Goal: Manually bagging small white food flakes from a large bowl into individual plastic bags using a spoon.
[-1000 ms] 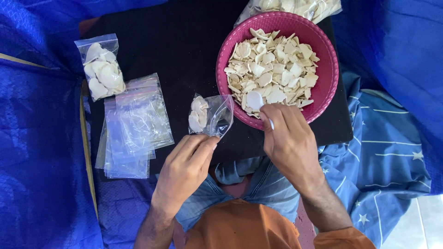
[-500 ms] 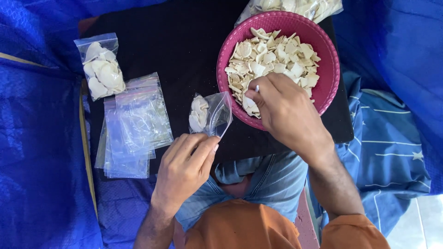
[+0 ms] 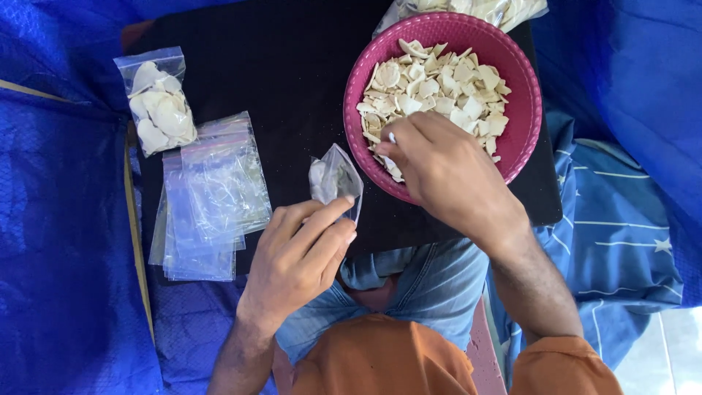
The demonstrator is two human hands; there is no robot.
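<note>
Your one camera sat on your head and looked almost straight down, close over your lap. It faced the black board (image 3: 292, 88) across your knees, with the pink bowl (image 3: 523, 110) at upper right and your forearms entering from the bottom edge. No second view shared the scene.

Your left hand (image 3: 300, 252) sits near you, left of centre, back up, fingers curled with thumb and forefinger stretched far-right and pinched together. Your right hand (image 3: 446, 172) reaches farther out, to the right, back up, knuckles bent, fingertips (image 3: 391, 139) gathered and pointing far-left. Both bare forearms angle inward toward your body.
</note>
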